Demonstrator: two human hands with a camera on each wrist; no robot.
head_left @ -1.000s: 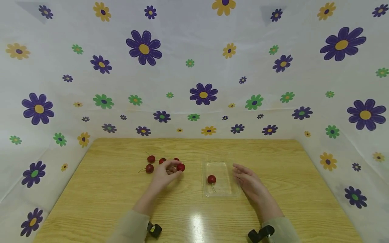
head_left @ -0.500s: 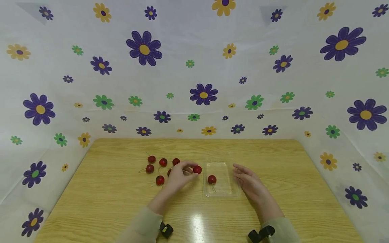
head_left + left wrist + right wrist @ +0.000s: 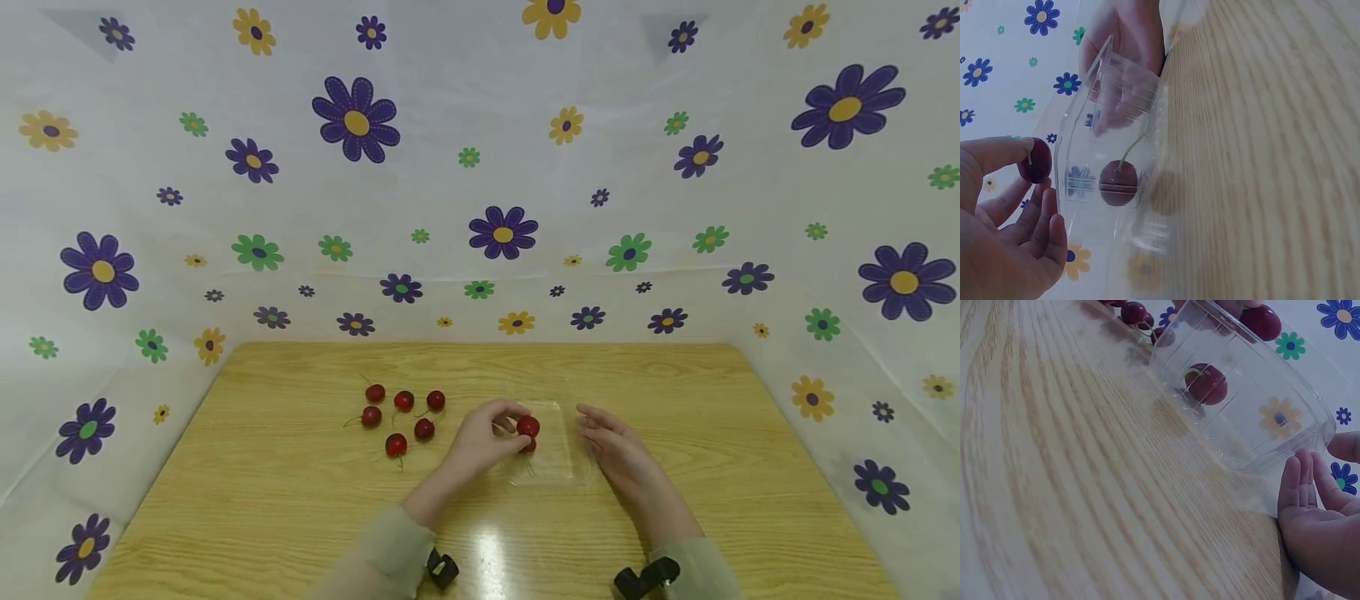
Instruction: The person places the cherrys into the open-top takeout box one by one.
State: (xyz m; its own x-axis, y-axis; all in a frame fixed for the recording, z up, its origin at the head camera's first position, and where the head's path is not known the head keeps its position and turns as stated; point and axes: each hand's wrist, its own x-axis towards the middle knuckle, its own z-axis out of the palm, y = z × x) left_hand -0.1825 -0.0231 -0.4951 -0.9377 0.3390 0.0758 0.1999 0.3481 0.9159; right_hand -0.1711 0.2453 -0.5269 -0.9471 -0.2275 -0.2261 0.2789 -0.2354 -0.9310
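Note:
My left hand (image 3: 483, 439) pinches a dark red cherry (image 3: 528, 425) between thumb and fingers, over the left side of a clear plastic box (image 3: 561, 442). In the left wrist view this held cherry (image 3: 1035, 161) is level with the box rim, just outside the wall, its short stem near the thumb. Inside the box lies another cherry (image 3: 1118, 183) with a green stem; the head view has it partly hidden behind the held one. My right hand (image 3: 626, 458) stays at the box's right side, fingers extended, fingertips (image 3: 1305, 464) at its wall.
Several stemmed cherries (image 3: 396, 445) lie loosely grouped on the wooden table (image 3: 300, 517), left of the box. A flower-patterned white sheet (image 3: 420, 183) encloses the table at the back and both sides. Each wrist bears a small black camera (image 3: 442, 570).
My left hand has carried its cherry rightward from the loose group to above the box's left part, uncovering the cherries it hid. The right hand and box have stayed in place.

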